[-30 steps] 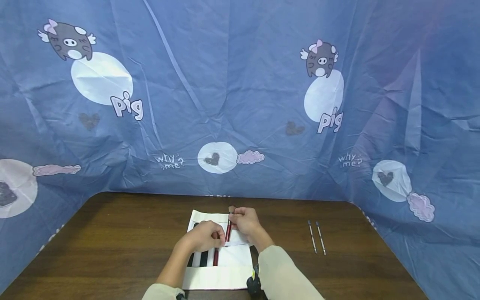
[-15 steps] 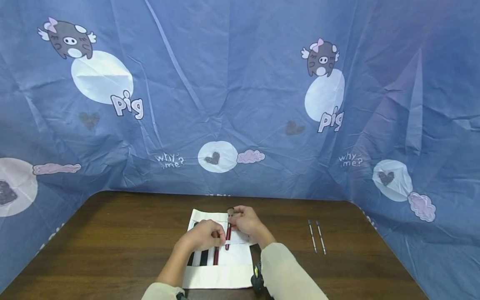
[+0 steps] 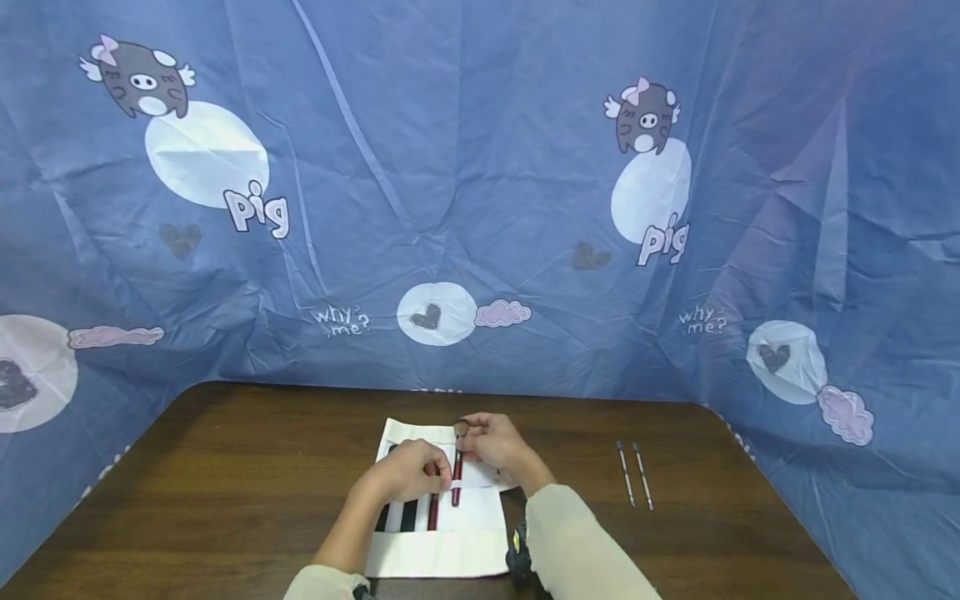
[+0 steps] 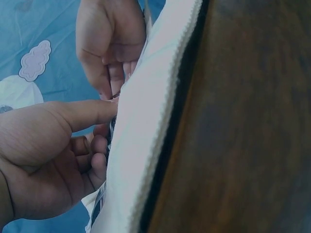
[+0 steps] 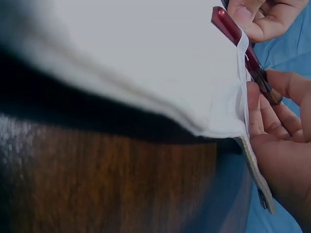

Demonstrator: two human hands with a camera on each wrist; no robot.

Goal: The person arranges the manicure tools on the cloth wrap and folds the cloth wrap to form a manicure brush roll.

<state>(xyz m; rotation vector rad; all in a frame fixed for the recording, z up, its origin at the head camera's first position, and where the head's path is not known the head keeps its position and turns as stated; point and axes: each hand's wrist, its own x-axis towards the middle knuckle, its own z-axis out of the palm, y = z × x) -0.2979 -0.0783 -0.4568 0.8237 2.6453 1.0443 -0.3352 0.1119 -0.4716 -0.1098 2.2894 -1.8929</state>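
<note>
A white fabric brush roll [image 3: 438, 556] lies spread on the table. My right hand [image 3: 495, 446] pinches a makeup brush [image 3: 457, 472] near its bristle end. In the right wrist view the red handle [image 5: 227, 25] passes under a white elastic band [image 5: 242, 68], its tip out on the near side. My left hand [image 3: 411, 471] pinches the band just left of the brush, thumb against index finger. Under that hand, another red handle [image 3: 432, 514] and black strips [image 3: 408, 517] lie in the roll, partly hidden. The left wrist view shows both hands [image 4: 53, 155] close together behind the roll's edge.
Two slim sticks [image 3: 626, 475] with dark tips lie side by side on the brown wooden table [image 3: 247, 483], right of the roll. A blue printed cloth [image 3: 525, 208] hangs behind the table and along its sides.
The brush has slid toward the person through the elastic band, so more of its red handle shows below it. My left hand has stayed almost still at the band.
</note>
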